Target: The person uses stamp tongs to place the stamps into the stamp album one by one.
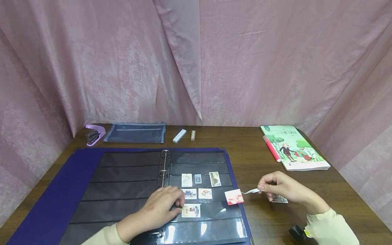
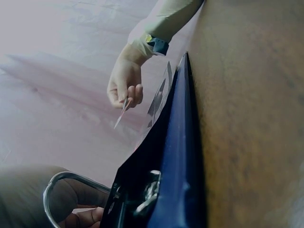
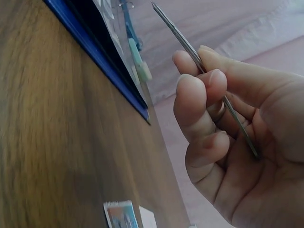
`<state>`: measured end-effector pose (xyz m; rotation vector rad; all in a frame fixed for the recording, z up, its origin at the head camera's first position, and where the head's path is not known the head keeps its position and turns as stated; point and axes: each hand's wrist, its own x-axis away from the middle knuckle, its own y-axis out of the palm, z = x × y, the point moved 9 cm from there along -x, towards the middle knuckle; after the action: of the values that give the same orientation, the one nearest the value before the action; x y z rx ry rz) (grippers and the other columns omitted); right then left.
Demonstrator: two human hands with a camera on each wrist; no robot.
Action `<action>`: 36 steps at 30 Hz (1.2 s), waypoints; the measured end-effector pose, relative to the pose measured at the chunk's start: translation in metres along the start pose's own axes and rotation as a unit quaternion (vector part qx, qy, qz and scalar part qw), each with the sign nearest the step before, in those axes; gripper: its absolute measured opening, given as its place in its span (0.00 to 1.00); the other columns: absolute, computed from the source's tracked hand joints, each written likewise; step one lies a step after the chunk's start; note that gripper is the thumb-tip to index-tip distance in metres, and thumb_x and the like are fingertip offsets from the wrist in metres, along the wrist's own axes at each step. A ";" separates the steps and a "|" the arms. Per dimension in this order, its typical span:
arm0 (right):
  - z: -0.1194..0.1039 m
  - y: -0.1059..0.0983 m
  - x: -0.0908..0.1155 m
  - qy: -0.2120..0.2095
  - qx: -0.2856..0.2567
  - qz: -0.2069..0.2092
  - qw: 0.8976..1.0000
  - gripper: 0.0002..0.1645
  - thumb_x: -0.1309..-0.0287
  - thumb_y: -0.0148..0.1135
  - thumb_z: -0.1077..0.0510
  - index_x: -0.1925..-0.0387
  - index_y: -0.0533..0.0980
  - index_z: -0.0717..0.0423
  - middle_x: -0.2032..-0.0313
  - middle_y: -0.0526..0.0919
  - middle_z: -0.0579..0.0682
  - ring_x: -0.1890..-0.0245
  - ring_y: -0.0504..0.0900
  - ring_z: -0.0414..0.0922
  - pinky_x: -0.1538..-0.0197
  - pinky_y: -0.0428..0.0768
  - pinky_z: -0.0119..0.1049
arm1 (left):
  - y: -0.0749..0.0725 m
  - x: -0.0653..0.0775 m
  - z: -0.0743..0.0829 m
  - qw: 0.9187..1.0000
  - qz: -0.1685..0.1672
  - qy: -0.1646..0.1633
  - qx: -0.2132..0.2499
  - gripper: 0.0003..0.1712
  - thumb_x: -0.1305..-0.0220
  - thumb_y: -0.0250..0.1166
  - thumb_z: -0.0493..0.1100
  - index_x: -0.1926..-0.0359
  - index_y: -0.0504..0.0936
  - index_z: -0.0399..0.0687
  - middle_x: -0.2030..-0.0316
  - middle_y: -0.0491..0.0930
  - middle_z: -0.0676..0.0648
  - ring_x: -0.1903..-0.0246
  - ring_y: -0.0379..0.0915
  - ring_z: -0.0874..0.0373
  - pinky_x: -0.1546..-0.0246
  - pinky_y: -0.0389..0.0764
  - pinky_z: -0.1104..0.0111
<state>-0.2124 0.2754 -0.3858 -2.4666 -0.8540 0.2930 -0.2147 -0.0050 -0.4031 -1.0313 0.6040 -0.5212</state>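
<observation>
In the head view my right hand pinches metal tweezers, with a red-and-white stamp at their tips over the right edge of the album. The tweezers cross the fingers in the right wrist view, their rear end against the palm. My left hand rests by the album's rings, fingers loosely bent, fingertips right at the left edge of a pale stamp in a lower pocket row. Several other stamps sit in the two rows above, among them a landscape stamp.
Beneath my right hand lies another stamp on the table. Behind it are a green book and a red pen. Along the back stand a purple stapler, a blue mesh pouch, a white box and an eraser.
</observation>
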 end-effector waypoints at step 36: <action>0.013 0.027 -0.044 0.074 0.049 0.024 0.996 0.14 0.43 0.55 0.54 0.74 0.77 0.61 0.85 0.75 0.57 0.85 0.72 0.33 0.84 0.65 0.27 | 0.003 0.000 -0.002 1.000 0.000 0.002 -0.006 0.14 0.53 0.68 0.45 0.75 0.68 0.65 0.76 0.64 0.67 0.73 0.58 0.72 0.67 0.64 0.73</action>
<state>-0.2375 0.2349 -0.4096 -2.3862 -0.7017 0.1637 -0.2157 -0.0047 -0.4061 -1.0427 0.6122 -0.5209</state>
